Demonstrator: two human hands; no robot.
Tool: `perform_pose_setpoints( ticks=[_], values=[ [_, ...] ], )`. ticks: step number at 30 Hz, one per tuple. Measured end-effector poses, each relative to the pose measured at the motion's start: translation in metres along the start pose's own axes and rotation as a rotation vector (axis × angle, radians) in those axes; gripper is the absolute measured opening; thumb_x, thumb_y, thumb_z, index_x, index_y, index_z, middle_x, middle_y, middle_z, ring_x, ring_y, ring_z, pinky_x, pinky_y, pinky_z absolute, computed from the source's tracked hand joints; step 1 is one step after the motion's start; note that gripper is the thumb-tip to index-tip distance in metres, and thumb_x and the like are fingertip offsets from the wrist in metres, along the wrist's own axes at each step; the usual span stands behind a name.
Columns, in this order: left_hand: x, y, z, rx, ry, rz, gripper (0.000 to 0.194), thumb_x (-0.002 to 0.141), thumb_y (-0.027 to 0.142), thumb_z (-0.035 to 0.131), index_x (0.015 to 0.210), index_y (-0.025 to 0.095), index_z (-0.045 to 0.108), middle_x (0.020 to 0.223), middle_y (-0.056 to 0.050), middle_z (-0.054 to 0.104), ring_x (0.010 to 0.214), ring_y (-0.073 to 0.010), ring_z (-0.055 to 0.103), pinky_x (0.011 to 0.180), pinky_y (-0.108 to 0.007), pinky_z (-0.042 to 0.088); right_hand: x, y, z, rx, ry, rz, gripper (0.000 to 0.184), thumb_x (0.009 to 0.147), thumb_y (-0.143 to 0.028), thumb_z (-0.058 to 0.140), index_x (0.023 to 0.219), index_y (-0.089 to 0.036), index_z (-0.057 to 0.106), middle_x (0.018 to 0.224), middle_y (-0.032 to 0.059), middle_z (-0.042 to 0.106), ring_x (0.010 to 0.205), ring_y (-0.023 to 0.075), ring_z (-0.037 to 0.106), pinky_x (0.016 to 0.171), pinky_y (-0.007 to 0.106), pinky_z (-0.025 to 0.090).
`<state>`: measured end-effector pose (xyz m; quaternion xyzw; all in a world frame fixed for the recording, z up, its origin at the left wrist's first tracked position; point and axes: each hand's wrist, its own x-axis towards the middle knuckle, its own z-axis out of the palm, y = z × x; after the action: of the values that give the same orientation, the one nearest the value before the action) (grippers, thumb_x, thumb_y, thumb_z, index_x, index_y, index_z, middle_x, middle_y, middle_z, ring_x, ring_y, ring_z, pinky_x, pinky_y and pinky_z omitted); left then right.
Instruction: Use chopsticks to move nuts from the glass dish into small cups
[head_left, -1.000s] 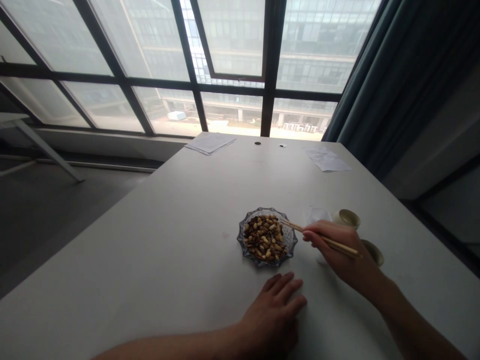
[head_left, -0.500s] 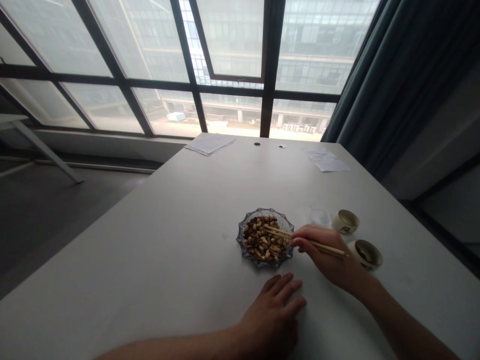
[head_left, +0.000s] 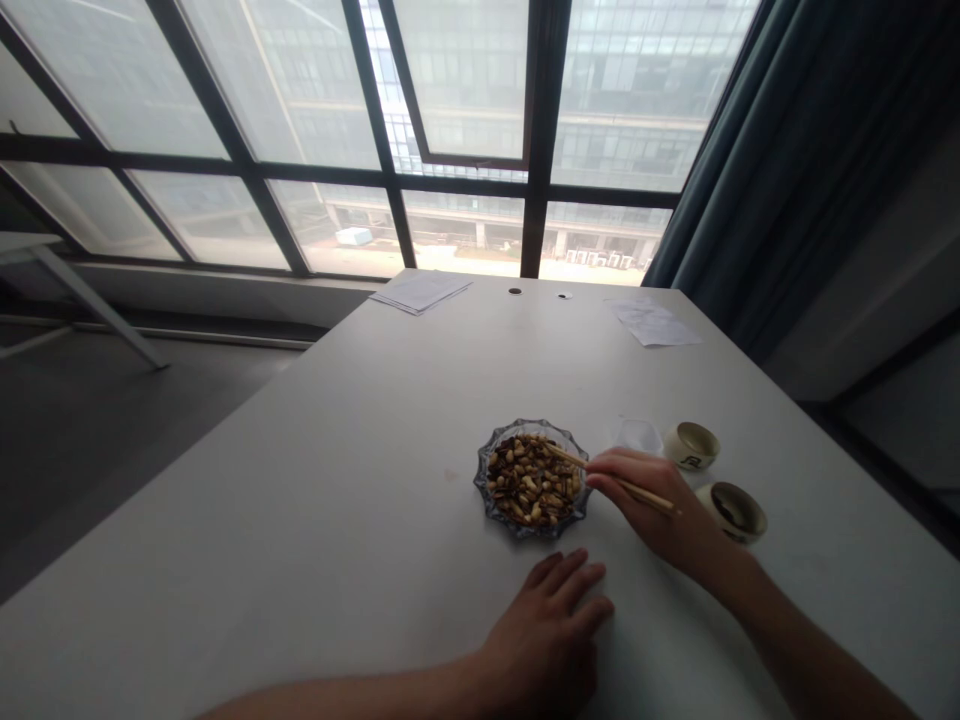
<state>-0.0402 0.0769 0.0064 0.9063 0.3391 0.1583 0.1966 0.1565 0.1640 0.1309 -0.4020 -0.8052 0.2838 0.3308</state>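
White table [head_left: 315,470] by a large window [head_left: 465,100]: I am holding chopsticks over a dish of nuts.
My right hand [head_left: 645,505] is pinching wooden chopsticks [head_left: 574,460] with closed fingers, and their tips are reaching just past the rim of a ribbed glass dish [head_left: 484,490] to above the mixed nuts [head_left: 529,482]; I cannot tell if they are gripping a nut. My left hand [head_left: 544,635] is lying on the table just below the dish, fingers a little spread, holding nothing. Two small ceramic cups [head_left: 691,445] are standing beyond my right hand.

chopsticks [head_left: 568,458]: smooth wood | dish [head_left: 480,482]: glossy ridged glass | tabletop [head_left: 337,450]: matt
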Motion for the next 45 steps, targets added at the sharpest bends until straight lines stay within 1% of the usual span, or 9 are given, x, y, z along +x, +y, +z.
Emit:
perform_pose_setpoints(
  ticks=[2, 5, 8, 12, 14, 19, 27, 38, 45],
  values=[
    [0.0, 0.001, -0.001, -0.004, -0.001, 0.002, 0.042, 0.09, 0.024, 0.06, 0.131, 0.025, 0.053, 0.16, -0.004, 0.044, 0.152, -0.0274, 0.03, 0.125, -0.045, 0.023, -0.001, -0.001, -0.001, -0.026, -0.011, 0.032, 0.028, 0.104, -0.036, 0.058, 0.088, -0.019, 0.073, 0.087, 0.0055, 0.073, 0.08, 0.0195, 0.068, 0.075, 0.031, 0.049],
    [-0.001, 0.001, -0.001, -0.004, 0.009, 0.005, 0.042, 0.09, 0.024, 0.061, 0.131, 0.025, 0.053, 0.16, -0.005, 0.044, 0.152, -0.0276, 0.03, 0.125, -0.045, 0.023, -0.003, -0.001, -0.002, -0.036, 0.068, 0.085, 0.033, 0.105, -0.036, 0.056, 0.082, -0.019, 0.072, 0.078, 0.0035, 0.071, 0.072, 0.0175, 0.066, 0.069, 0.03, 0.047],
    [0.0, 0.0, 0.001, 0.005, 0.015, 0.004, 0.043, 0.089, 0.024, 0.061, 0.131, 0.025, 0.053, 0.16, -0.005, 0.044, 0.152, -0.0277, 0.03, 0.125, -0.045, 0.023, -0.002, 0.004, 0.005, 0.044, 0.093, 0.032, 0.026, 0.104, -0.036, 0.058, 0.092, -0.02, 0.074, 0.084, 0.004, 0.073, 0.075, 0.0175, 0.067, 0.071, 0.029, 0.049],
    [0.003, 0.0, 0.003, 0.016, 0.012, -0.001, 0.042, 0.089, 0.024, 0.061, 0.131, 0.025, 0.053, 0.159, -0.005, 0.045, 0.151, -0.0273, 0.031, 0.125, -0.045, 0.023, 0.002, 0.01, 0.019, 0.154, -0.025, -0.081, 0.02, 0.103, -0.034, 0.059, 0.103, -0.02, 0.074, 0.102, 0.0073, 0.074, 0.092, 0.0199, 0.069, 0.081, 0.03, 0.053],
    [0.003, 0.001, 0.003, 0.015, 0.013, -0.003, 0.043, 0.089, 0.024, 0.061, 0.131, 0.025, 0.053, 0.159, -0.005, 0.045, 0.151, -0.027, 0.031, 0.125, -0.045, 0.022, 0.002, 0.009, 0.022, 0.129, -0.024, -0.075, 0.021, 0.104, -0.033, 0.058, 0.102, -0.02, 0.074, 0.1, 0.007, 0.074, 0.091, 0.0196, 0.069, 0.081, 0.03, 0.052],
    [0.002, 0.001, 0.0, 0.005, 0.004, 0.008, 0.044, 0.09, 0.026, 0.062, 0.133, 0.024, 0.053, 0.16, -0.005, 0.044, 0.152, -0.027, 0.029, 0.126, -0.044, 0.02, -0.004, 0.001, 0.014, -0.004, 0.08, 0.046, 0.034, 0.106, -0.037, 0.053, 0.083, -0.019, 0.072, 0.077, 0.0035, 0.072, 0.07, 0.0175, 0.067, 0.066, 0.03, 0.048],
    [-0.001, 0.0, 0.001, 0.002, 0.007, -0.002, 0.042, 0.091, 0.027, 0.061, 0.132, 0.025, 0.053, 0.161, -0.004, 0.043, 0.153, -0.0267, 0.027, 0.126, -0.044, 0.02, -0.003, 0.005, -0.008, -0.068, 0.283, 0.061, 0.029, 0.102, -0.038, 0.061, 0.083, -0.022, 0.075, 0.075, 0.0011, 0.075, 0.066, 0.0167, 0.07, 0.064, 0.029, 0.051],
    [-0.001, 0.001, 0.0, 0.0, 0.018, 0.003, 0.043, 0.09, 0.026, 0.062, 0.133, 0.025, 0.053, 0.16, -0.005, 0.044, 0.153, -0.0264, 0.028, 0.126, -0.043, 0.021, -0.003, 0.011, 0.0, -0.061, 0.167, 0.031, 0.031, 0.105, -0.038, 0.056, 0.088, -0.02, 0.075, 0.08, 0.0034, 0.074, 0.069, 0.0174, 0.069, 0.066, 0.029, 0.051],
    [0.0, 0.002, -0.002, -0.001, 0.018, 0.001, 0.042, 0.09, 0.025, 0.063, 0.131, 0.025, 0.054, 0.159, -0.004, 0.045, 0.152, -0.0262, 0.03, 0.126, -0.042, 0.021, -0.004, 0.01, 0.0, -0.127, 0.196, 0.025, 0.033, 0.105, -0.037, 0.055, 0.086, -0.018, 0.075, 0.073, 0.0041, 0.073, 0.065, 0.0177, 0.066, 0.061, 0.03, 0.048]
  ],
)
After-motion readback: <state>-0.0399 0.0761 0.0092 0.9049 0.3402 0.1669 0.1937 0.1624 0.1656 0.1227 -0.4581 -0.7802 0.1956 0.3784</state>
